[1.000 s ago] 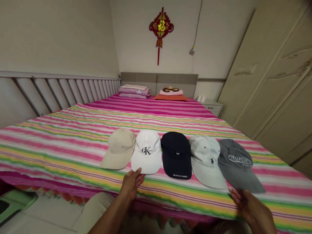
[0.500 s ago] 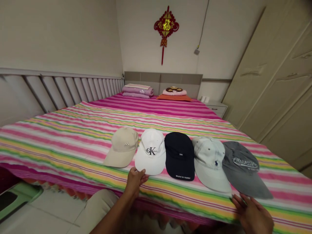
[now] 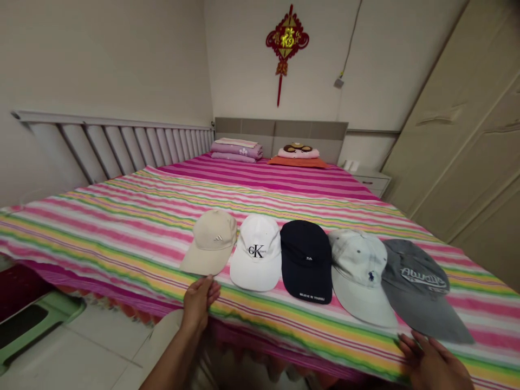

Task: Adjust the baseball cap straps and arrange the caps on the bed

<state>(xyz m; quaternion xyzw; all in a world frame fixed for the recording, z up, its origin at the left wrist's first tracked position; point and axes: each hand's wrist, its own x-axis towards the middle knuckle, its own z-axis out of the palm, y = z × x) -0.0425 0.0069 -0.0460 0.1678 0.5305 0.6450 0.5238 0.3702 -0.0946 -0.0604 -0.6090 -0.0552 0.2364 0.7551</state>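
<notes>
On the bed [image 3: 117, 227], the beige cap [image 3: 211, 244] lies just beyond our left hand [image 3: 197, 302], brim toward us; whether pinched, we cannot tell; our right hand [image 3: 437, 362], fingers loosely spread, is near the grey cap [image 3: 424, 290]

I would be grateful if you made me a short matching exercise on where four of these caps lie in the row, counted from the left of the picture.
Column one
1. White cap
2. Dark grey cap
3. Beige cap
4. Near-black cap

Column two
A. Third, in the middle
B. First, at the left end
C. Second
D. Fifth, at the right end

Pairs: 1-C; 2-D; 3-B; 4-A
</notes>
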